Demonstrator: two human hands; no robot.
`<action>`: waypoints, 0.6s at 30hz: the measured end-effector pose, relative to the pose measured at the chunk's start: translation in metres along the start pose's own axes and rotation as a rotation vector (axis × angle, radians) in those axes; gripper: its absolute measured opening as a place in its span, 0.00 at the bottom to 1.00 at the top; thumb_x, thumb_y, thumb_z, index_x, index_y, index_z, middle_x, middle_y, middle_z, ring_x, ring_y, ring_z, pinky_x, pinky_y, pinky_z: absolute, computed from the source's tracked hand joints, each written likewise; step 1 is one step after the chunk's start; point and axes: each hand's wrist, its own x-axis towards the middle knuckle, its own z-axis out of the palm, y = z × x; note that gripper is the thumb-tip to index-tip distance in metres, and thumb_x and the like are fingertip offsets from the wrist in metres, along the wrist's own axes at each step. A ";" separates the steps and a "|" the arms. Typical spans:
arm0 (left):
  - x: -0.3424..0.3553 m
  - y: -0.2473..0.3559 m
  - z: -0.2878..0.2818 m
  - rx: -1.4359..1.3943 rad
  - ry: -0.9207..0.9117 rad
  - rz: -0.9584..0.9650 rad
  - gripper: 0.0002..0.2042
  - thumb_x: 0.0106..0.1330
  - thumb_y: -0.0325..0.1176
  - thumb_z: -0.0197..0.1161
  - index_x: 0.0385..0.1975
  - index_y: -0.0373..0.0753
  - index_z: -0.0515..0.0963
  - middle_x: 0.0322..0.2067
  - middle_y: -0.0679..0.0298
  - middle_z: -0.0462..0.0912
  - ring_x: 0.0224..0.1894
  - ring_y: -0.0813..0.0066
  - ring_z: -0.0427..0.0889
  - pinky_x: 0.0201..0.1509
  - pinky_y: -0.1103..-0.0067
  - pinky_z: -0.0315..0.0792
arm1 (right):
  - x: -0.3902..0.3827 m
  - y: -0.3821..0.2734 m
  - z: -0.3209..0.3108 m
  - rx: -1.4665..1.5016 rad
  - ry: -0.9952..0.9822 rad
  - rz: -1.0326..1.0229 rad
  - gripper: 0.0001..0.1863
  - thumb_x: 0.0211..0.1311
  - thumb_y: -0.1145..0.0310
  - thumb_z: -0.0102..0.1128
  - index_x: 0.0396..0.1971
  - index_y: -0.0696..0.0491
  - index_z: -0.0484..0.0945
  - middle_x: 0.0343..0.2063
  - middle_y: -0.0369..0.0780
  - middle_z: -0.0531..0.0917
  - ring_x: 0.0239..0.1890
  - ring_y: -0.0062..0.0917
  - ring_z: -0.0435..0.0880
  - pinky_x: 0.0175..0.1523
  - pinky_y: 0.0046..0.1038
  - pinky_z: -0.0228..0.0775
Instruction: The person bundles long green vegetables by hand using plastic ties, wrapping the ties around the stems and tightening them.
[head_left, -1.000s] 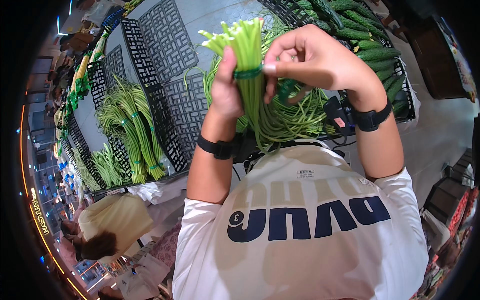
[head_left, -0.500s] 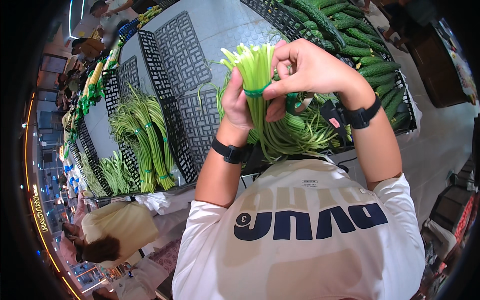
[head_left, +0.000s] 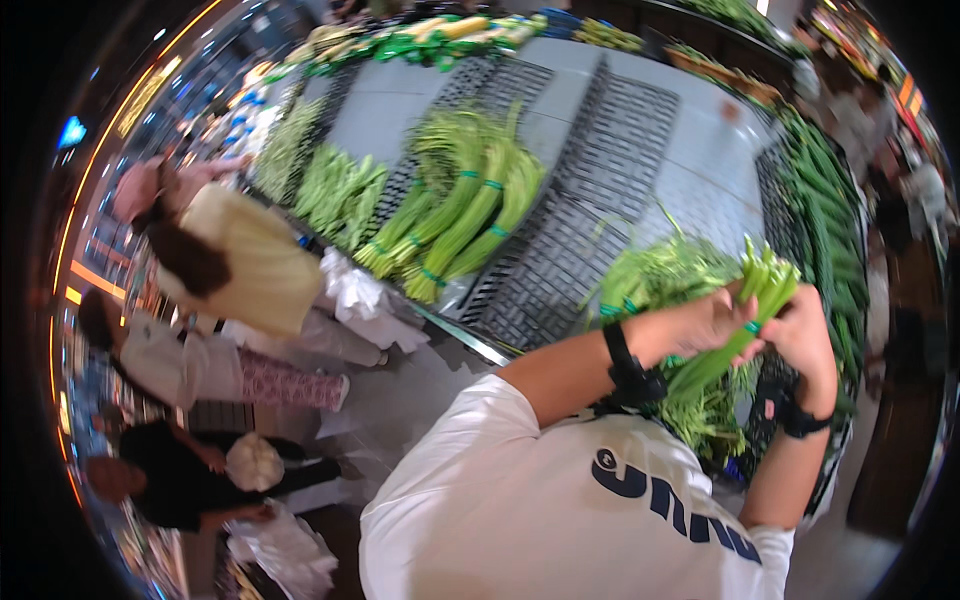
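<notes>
Both hands are on a bunch of garlic scapes [head_left: 768, 275], long green stems with pale cut ends pointing up. A green band [head_left: 752, 327] circles it. My left hand [head_left: 712, 318] is wrapped round the stems on one side. On the other side my right hand [head_left: 803, 330] grips the bunch close to the band, its fingers partly hidden. Below and beside my hands lies a loose heap of similar green stems [head_left: 665, 275] in the display. Blur softens the fine detail of the fingers.
Banded green bunches [head_left: 465, 195] lie left, beyond black slatted dividers [head_left: 535, 270]. Leafy greens [head_left: 340, 195] are farther left. Cucumbers [head_left: 820, 230] line the right side. A person in a cream top [head_left: 245, 255] and another in black [head_left: 165, 470] stand at the left.
The view has swung left, so my hands and the bunch now appear farther right and lower. Both hands still hold the bunch, which is now tilted. More people show at the left.
</notes>
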 end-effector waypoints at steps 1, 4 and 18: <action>-0.002 0.005 0.009 0.029 0.004 0.100 0.45 0.45 0.74 0.73 0.49 0.38 0.74 0.30 0.67 0.77 0.29 0.77 0.80 0.30 0.78 0.79 | -0.003 0.002 -0.004 0.049 -0.011 -0.071 0.23 0.54 0.67 0.81 0.39 0.67 0.79 0.25 0.42 0.85 0.22 0.33 0.89 0.27 0.33 0.85; -0.004 0.011 0.009 0.357 0.084 0.404 0.27 0.58 0.36 0.80 0.53 0.36 0.75 0.39 0.64 0.82 0.37 0.76 0.83 0.43 0.75 0.81 | 0.003 0.020 -0.014 -0.295 0.230 -0.264 0.21 0.49 0.67 0.84 0.34 0.64 0.81 0.19 0.29 0.74 0.22 0.12 0.72 0.27 0.18 0.62; -0.042 0.067 0.078 0.647 0.552 0.645 0.14 0.60 0.29 0.76 0.43 0.32 0.83 0.40 0.63 0.89 0.41 0.79 0.85 0.50 0.78 0.80 | -0.012 0.018 0.110 -0.508 0.290 -0.320 0.34 0.48 0.64 0.76 0.56 0.59 0.77 0.55 0.51 0.80 0.59 0.47 0.79 0.63 0.41 0.71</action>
